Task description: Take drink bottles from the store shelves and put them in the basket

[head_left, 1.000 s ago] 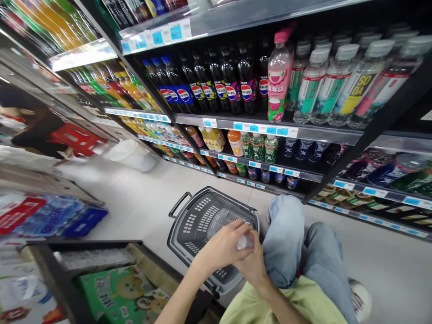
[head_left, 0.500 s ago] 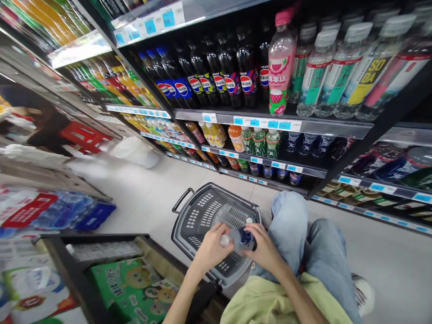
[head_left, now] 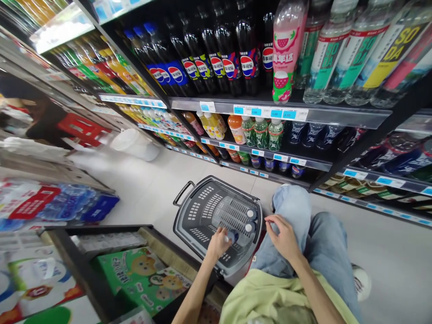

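Observation:
A grey shopping basket (head_left: 189,211) stands on the floor by my knees, with bottles lying inside, their white caps (head_left: 250,214) pointing right. My left hand (head_left: 218,243) reaches down into the basket, fingers curled on a bottle (head_left: 232,236) with a blue label. My right hand (head_left: 283,233) hovers over my left knee in blue jeans (head_left: 293,211), its fingers loosely spread and holding nothing.
Drink shelves rise ahead: cola bottles (head_left: 216,58), a pink strawberry bottle (head_left: 286,49), soda water (head_left: 334,49), small juice bottles (head_left: 259,132). A low shelf with green cartons (head_left: 135,279) is at my left. Water packs (head_left: 67,204), a white bucket (head_left: 135,144) and a red crate (head_left: 83,130) lie down the aisle.
Both hands held a bottle above the basket. The right hand has let go and drawn back over my knee; the left hand has lowered the bottle into the basket.

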Tool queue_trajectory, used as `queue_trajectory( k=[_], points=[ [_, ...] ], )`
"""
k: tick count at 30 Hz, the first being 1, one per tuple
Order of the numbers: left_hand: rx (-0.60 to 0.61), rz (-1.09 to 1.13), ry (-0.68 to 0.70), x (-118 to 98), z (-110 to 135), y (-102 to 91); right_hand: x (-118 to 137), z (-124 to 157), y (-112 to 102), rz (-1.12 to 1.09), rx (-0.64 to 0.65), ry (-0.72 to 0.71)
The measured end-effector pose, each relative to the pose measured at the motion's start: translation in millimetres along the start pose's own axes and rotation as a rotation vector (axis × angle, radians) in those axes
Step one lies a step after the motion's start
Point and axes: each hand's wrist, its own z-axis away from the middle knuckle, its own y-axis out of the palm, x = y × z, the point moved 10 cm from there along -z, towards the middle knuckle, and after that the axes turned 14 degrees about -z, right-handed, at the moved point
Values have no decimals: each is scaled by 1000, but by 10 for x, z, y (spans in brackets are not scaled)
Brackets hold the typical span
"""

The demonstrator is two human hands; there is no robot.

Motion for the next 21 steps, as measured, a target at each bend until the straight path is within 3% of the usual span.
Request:
queue_trajectory(
  k=[5, 10, 15, 21],
  points=[
    [138, -28, -15, -124, -119, 613, 57, -17, 34, 21, 9, -13],
    [186, 42, -82, -256, -223, 1012, 70, -30, 42, 35, 16, -10],
    [187, 82, -146, -382, -386, 1264, 60, -32, 59, 51, 15, -14],
    [144, 117, -178, -498, -587, 1352, 9, -54, 108, 67, 9, -4]
  ],
)
